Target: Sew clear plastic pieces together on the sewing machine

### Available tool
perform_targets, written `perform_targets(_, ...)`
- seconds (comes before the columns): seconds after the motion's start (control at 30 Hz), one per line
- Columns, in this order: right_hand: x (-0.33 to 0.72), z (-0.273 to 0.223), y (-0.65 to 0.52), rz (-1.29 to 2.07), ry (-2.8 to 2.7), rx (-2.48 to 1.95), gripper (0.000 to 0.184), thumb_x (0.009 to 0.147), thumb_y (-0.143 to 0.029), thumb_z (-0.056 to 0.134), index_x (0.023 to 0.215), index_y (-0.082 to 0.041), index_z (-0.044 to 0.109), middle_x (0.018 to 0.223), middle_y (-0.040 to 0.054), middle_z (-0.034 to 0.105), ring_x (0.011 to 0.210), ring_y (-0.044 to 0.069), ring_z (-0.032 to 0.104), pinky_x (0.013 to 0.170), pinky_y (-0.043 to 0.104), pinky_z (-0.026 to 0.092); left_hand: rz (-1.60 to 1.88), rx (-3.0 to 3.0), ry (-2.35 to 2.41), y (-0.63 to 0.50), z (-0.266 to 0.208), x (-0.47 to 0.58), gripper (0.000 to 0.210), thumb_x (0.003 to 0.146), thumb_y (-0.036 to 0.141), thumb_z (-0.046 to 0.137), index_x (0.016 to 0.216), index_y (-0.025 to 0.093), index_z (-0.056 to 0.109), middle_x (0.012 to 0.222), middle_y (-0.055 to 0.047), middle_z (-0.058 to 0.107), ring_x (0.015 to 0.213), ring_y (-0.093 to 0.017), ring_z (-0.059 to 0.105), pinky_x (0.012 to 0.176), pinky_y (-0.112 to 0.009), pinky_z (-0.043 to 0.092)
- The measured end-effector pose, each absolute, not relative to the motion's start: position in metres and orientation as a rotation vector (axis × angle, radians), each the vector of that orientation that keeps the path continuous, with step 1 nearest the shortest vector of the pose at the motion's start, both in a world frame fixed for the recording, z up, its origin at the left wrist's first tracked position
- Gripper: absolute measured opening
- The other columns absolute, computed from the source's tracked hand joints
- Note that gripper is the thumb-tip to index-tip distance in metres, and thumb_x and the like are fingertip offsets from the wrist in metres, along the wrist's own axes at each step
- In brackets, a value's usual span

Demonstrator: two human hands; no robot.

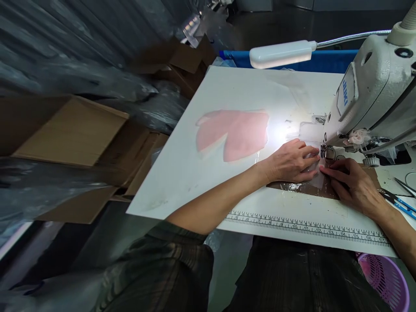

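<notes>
A thin, pale, see-through piece of fabric point(316, 181) lies under the presser foot area of the white sewing machine point(367, 86). My left hand point(292, 162) rests palm down on this fabric, its fingers stretched out just left of the presser foot point(323, 150). Just right of the foot, my right hand point(354, 182) pinches the fabric's edge between thumb and forefinger. Beneath both hands is a brown, shiny, tape-covered plate point(300, 188). The needle tip is too small to make out.
Pink fabric pieces point(245, 134) lie left on the white table point(182, 182). A ruler strip point(305, 227) runs along its front edge. Blue-handled snips point(401, 203) lie far right. A lamp point(282, 54) hangs overhead. Cardboard boxes point(71, 134) stand left, a purple basket point(390, 281) below right.
</notes>
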State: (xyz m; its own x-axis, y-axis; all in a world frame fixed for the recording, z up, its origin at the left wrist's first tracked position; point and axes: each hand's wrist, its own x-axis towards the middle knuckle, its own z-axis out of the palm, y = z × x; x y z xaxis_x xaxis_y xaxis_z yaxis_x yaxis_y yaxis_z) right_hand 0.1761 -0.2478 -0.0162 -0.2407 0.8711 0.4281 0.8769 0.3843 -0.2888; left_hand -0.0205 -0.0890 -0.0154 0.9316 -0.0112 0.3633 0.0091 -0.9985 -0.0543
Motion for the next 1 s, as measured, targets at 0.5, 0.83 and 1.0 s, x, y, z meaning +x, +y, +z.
perform_targets(0.5,0.174,-0.019,-0.246,0.059,-2.092,-1.58,0.036,0.102,-0.029,0.046,0.128,-0.023,0.07,0.107,0.0128,0.058,0.094,0.022,0.062,0.081,0.038,0.06,-0.433,-3.014,-0.276,-0.091,-0.011,-0.013,0.044,0.104,0.046,0.04,0.121,0.014,0.065,0.125,-0.013,0.067,0.093,-0.023,0.059,0.081,-0.037,0.04)
perform_targets(0.83,0.19,-0.011,-0.244,0.311,-1.829,-1.659,0.033,0.096,-0.027,0.048,0.115,-0.023,0.075,0.099,0.0082,0.069,0.086,0.02,0.067,0.078,0.036,0.058,-0.756,-3.011,-0.142,-0.088,-0.016,-0.013,0.029,0.103,0.034,0.044,0.107,0.014,0.065,0.112,-0.013,0.07,0.092,-0.021,0.063,0.078,-0.037,0.047)
perform_targets(1.0,0.198,-0.003,-0.237,0.439,-1.587,-1.835,0.029,0.089,-0.026,0.05,0.101,-0.02,0.076,0.087,0.005,0.072,0.077,0.019,0.067,0.07,0.031,0.055,-0.684,-3.185,0.197,-0.093,-0.013,-0.014,0.022,0.097,0.022,0.047,0.099,0.016,0.068,0.103,-0.01,0.074,0.088,-0.018,0.065,0.079,-0.035,0.051)
